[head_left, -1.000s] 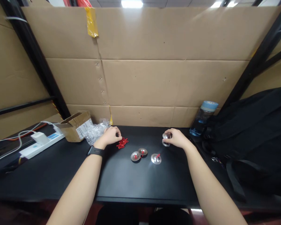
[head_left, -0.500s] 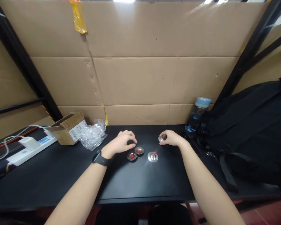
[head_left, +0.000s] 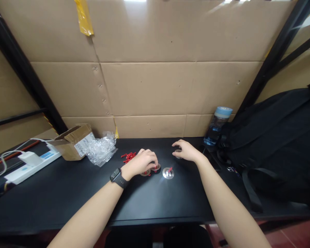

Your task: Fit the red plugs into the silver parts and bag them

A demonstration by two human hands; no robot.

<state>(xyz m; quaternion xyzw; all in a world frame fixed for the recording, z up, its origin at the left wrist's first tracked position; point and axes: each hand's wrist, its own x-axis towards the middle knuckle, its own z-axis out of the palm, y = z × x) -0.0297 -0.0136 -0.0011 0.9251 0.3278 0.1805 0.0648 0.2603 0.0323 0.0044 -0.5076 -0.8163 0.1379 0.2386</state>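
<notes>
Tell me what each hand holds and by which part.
The left hand appears to pinch a metal disc by its central red loop. The right hand is open around a second disc, no grip visible.

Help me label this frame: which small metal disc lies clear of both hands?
The shiny disc lying between the left hand and right hand; those partly cover the other discs.

Left hand [head_left: 144, 161] gripping disc [head_left: 158, 168], right hand [head_left: 186, 151] opened (slightly)
</notes>
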